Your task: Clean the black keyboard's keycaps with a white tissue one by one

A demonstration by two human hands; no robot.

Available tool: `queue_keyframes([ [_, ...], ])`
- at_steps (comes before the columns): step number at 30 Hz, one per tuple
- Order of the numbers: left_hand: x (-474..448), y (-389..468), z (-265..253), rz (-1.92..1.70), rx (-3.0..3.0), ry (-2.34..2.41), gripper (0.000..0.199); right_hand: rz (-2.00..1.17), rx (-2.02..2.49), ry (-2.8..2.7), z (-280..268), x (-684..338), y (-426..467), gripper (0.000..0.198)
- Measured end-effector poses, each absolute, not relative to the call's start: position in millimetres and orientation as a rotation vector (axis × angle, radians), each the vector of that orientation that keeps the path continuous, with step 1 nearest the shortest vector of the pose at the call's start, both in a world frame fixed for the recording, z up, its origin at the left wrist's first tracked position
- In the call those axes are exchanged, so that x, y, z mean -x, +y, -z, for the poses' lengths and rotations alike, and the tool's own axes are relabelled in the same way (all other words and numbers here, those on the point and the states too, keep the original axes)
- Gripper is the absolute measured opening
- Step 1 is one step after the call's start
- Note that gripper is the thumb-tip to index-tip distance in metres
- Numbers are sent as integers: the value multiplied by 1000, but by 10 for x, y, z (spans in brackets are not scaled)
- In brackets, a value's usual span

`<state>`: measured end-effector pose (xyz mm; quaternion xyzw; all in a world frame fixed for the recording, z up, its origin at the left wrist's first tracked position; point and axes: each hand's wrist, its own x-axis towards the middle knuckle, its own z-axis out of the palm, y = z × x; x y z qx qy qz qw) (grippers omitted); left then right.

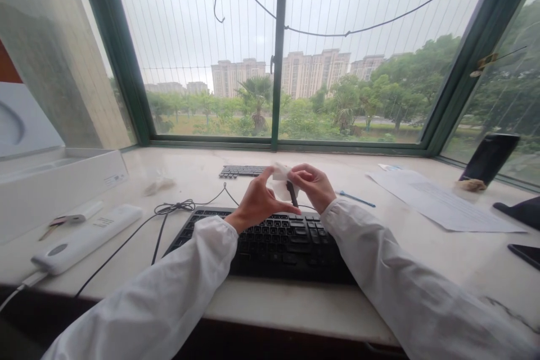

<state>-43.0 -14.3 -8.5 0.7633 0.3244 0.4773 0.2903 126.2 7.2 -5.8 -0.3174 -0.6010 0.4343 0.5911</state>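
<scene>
Evidently the white tissue (279,175) is up between both hands, above the back of the black keyboard (291,261), with a small black piece (292,193) just under it. The right hand (314,184) has its grip pinched on the tissue, thumb against forefinger. At the left hand (258,202), thumb and forefinger stand apart, the forefinger by the tissue and the thumb by the lower end of the black piece; whether that grip bears on either one, I cannot tell. The keyboard lies along the middle of the desk's front edge, and loose keys (240,171) stand in rows behind it, towards the back edge. A blue stick (358,198) lies right of the hands, and past it a sheet of paper (442,199) reaches towards the right edge. At the back right corner a phone (491,157) leans upright. Left of the keyboard is a bundled black cable (177,207), then a white power strip (88,239) near the front left corner, with a key (59,222) just behind it. A white box (63,185) stands along the left edge.
</scene>
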Motion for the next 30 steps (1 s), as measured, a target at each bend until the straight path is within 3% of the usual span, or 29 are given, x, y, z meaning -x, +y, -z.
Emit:
queue_keyframes([
  [10, 469, -165, 68, -1306, -2107, 701, 105, -1433, 678, -1075, 40, -1199, 59, 33],
  [17, 485, -171, 19, -1353, -2181, 660, 89, -1661, 650, -1171, 34, -1183, -45, 38],
  [30, 491, -76, 138, -1373, -2306, 856, 92, -1398, 764, -1138, 28, -1239, 22, 30],
])
